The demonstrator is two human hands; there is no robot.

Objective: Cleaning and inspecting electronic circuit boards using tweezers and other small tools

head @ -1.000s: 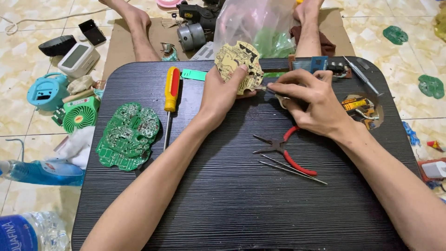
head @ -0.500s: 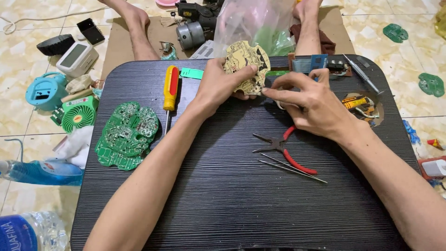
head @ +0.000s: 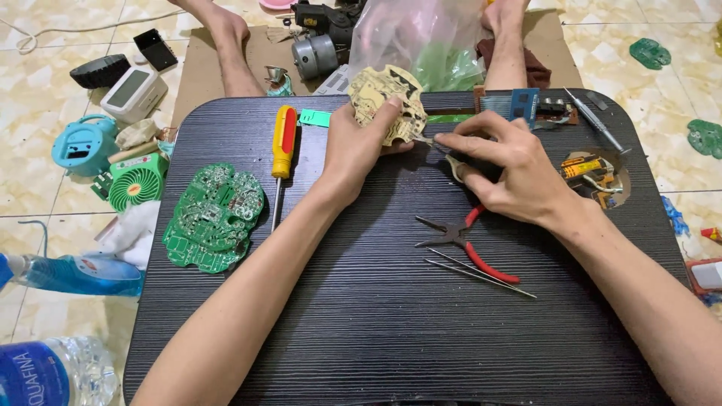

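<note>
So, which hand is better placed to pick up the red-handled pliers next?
The right hand, probably. The red-handled pliers lie just below it on the black table, though it now grips a small tool at the board's edge. The left hand holds up the beige circuit board, farther away.

Round pale-yellow circuit board: matt laminate, dark printed traces. Black table top: finely ribbed, low sheen. Green circuit board: glossy, solder-speckled. Yellow-and-red screwdriver: shiny plastic handle, bare metal shaft. Red-handled pliers: dull metal jaws, rubbery-looking grips. Clear plastic bag: crinkled, glossy.
</note>
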